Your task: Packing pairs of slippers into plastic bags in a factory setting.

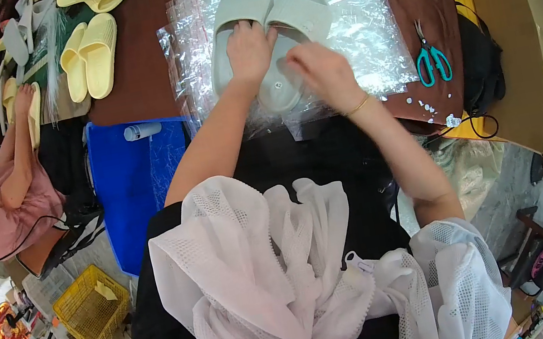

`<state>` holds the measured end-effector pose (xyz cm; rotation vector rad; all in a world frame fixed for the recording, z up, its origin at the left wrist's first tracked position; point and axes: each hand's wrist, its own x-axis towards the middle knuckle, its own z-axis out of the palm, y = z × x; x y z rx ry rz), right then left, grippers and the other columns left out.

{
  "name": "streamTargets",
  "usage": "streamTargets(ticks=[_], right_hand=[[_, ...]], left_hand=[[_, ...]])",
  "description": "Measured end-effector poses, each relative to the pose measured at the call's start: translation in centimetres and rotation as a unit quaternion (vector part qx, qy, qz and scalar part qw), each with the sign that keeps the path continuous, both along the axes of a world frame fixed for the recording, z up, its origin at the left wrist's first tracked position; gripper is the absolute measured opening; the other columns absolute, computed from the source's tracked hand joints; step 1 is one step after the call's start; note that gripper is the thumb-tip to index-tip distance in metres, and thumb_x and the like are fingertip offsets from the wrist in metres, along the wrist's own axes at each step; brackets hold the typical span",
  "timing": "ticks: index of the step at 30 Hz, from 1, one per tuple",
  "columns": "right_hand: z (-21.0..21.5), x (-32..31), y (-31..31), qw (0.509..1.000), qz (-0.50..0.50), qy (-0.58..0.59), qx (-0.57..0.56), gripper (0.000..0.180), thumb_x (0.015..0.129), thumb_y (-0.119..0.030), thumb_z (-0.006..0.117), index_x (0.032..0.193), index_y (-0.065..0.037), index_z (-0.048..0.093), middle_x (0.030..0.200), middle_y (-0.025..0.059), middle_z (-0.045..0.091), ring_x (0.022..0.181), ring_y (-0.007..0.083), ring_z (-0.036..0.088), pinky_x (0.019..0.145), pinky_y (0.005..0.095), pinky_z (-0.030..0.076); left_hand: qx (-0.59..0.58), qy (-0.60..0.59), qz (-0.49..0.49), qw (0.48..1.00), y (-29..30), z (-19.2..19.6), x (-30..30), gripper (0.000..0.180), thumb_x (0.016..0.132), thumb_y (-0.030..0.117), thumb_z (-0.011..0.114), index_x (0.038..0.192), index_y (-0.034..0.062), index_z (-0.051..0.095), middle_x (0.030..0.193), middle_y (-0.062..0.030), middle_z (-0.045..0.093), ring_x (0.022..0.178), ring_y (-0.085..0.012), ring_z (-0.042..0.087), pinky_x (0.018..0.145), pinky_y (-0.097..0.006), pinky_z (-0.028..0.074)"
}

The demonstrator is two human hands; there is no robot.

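A pair of pale grey slippers [241, 5] lies side by side on a stack of clear plastic bags [362, 23], straps at the far end. My left hand [250, 50] grips the left slipper, its fingertips tucked under the strap and hidden there. Over the heel part of the right slipper [298, 12], my right hand [326, 74] is curled with thumb and fingers together. Whatever it may pinch is too small and blurred to make out. A small round mark shows on the slipper heel between my hands.
Teal-handled scissors [432, 61] lie right of the bags on the brown cloth [135, 55]. Yellow slippers [100, 54] are at the left, beside a co-worker [5, 180]. A blue bin [122, 188] holds a small bottle [142, 130]. An open cardboard box [511, 47] stands right.
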<state>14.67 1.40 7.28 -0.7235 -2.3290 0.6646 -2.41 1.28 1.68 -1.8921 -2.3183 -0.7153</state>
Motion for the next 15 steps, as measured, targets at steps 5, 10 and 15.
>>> streamTargets(ticks=[5,10,15], right_hand=[[-1.7,-1.5,-3.7,0.996,-0.035,-0.08,0.015,0.018,0.074,-0.017,0.066,0.084,-0.009,0.054,0.081,0.0078,0.054,0.079,0.0268,0.053,0.066,0.0353,0.047],[-2.5,-2.2,-3.8,0.989,-0.058,-0.124,0.063,0.024,0.069,-0.018,0.07,0.083,-0.008,0.053,0.08,0.0078,0.053,0.08,0.0258,0.052,0.066,0.0349,0.048],[-3.0,-2.3,-4.0,0.975,-0.053,-0.162,0.141,0.012,0.069,-0.012,0.06,0.078,-0.009,0.051,0.077,0.0059,0.051,0.077,0.0223,0.052,0.061,0.0328,0.046]], left_hand=[[0.019,0.002,0.0,1.0,0.1,-0.2,0.3,0.029,0.077,0.03,0.064,0.077,0.0011,0.062,0.086,-0.0171,0.056,0.081,-0.0305,0.057,0.069,-0.041,0.046],[0.012,0.003,-0.001,1.0,0.0,0.0,0.2,0.028,0.077,0.03,0.064,0.079,0.0019,0.063,0.086,-0.0156,0.057,0.081,-0.0291,0.057,0.071,-0.04,0.046],[0.023,0.003,-0.01,1.0,0.0,0.1,0.2,0.028,0.078,0.03,0.064,0.079,0.0021,0.064,0.085,-0.0155,0.057,0.081,-0.0286,0.057,0.07,-0.039,0.046]])
